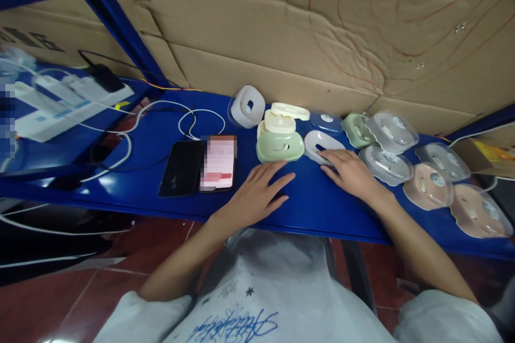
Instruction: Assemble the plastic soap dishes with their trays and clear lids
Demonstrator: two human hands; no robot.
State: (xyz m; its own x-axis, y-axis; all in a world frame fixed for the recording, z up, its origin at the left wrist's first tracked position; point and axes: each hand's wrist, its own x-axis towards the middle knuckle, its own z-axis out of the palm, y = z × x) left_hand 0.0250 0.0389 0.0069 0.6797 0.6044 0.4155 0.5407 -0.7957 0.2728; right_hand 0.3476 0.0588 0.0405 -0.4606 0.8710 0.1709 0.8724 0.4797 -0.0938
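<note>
On the blue table, my left hand (259, 193) lies with its fingers spread and nothing in it. Its fingertips reach the front edge of a pale green plastic soap-box-like piece with a slot (281, 146). Behind that piece, cream-coloured plastic pieces (280, 120) are stacked. My right hand (352, 171) is open, its fingers stretched over the near edge of a white oval plastic piece with a slot (316, 144). The fingertips touch that piece and the thumb stands apart. Another white piece (247, 107) stands tilted on its side near the cardboard.
Several clear-covered boxes in grey, green and peach (428, 186) sit on the right. A blue box (325, 122) is at the back. To the left lie a dark phone (180, 169), a lit phone (220, 163), white cables and a power strip (76, 107). Cardboard (257, 27) walls the back.
</note>
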